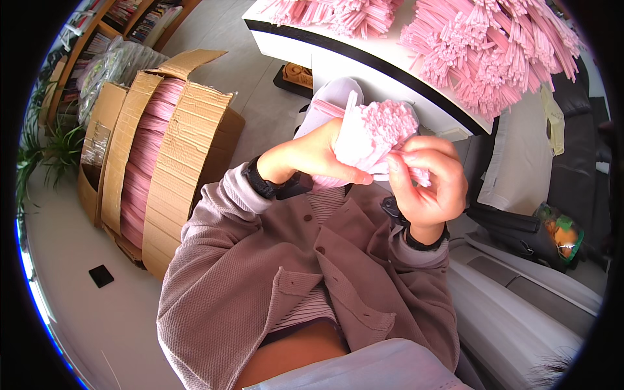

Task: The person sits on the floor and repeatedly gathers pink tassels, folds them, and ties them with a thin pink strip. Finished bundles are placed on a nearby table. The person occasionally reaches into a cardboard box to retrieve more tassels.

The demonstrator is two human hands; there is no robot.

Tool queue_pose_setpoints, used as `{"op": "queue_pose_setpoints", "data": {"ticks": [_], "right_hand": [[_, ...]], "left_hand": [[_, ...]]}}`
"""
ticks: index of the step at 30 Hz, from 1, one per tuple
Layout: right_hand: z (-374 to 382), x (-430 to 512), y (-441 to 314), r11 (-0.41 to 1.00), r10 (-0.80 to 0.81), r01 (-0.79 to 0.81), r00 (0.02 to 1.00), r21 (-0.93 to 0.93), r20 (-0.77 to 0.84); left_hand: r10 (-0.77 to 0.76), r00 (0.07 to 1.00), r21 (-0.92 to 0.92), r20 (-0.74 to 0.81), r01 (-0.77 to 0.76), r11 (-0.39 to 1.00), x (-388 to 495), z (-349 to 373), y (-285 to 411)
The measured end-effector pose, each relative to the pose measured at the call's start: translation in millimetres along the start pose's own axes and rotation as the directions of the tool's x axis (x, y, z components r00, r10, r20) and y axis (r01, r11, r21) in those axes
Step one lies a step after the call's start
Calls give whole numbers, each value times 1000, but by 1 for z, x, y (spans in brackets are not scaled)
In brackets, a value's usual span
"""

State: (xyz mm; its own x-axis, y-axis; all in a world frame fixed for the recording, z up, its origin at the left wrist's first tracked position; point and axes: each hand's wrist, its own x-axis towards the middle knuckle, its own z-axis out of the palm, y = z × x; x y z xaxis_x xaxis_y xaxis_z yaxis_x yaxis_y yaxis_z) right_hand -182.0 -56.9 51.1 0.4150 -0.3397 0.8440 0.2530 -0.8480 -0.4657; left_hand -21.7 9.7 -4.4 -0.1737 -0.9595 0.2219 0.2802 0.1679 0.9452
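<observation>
A thick bundle of pink chenille stems (387,122) is held in front of my chest, its cut ends facing up toward me. My left hand (312,151) wraps around the bundle from the left, the thumb lying across its near side. On the right, my right hand (431,178) has thumb and forefinger pinched together at the bundle's edge, on a few stem ends (420,176). A narrow white strip (380,170) shows between the two hands, just under the bundle; what it is made of I cannot tell.
Heaps of pink chenille stems (487,53) cover the white table (287,46) ahead, some overhanging its edge. An open cardboard box (187,146) packed with long pink stems stands at left. A bookshelf (105,29) is beyond it. A dark sofa (570,151) lies at right.
</observation>
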Motion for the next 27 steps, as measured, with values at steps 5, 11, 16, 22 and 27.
{"op": "queue_pose_setpoints", "data": {"ticks": [5, 11, 16, 22, 27], "right_hand": [[1, -3, 1, 995, 79, -74, 994, 70, -74], [1, 3, -6, 997, -1, 0, 1000, -76, -5], [-1, 9, -2, 990, -81, 87, 995, -108, 60], [1, 9, 2, 992, -85, 89, 995, -90, 53], [-2, 14, 7, 989, -106, 117, 988, -89, 116]], "left_hand": [[-33, 999, 21, -18, 34, 999, -4, -2, 3], [10, 1000, 7, -5, -10, 1000, -2, 2, 4], [-5, 1000, -18, 1, 5, 1000, -2, 2, 5], [-27, 1000, -21, 9, 27, 999, -1, 0, 2], [-6, 1000, -24, -17, 5, 1000, -1, -1, 3]]}}
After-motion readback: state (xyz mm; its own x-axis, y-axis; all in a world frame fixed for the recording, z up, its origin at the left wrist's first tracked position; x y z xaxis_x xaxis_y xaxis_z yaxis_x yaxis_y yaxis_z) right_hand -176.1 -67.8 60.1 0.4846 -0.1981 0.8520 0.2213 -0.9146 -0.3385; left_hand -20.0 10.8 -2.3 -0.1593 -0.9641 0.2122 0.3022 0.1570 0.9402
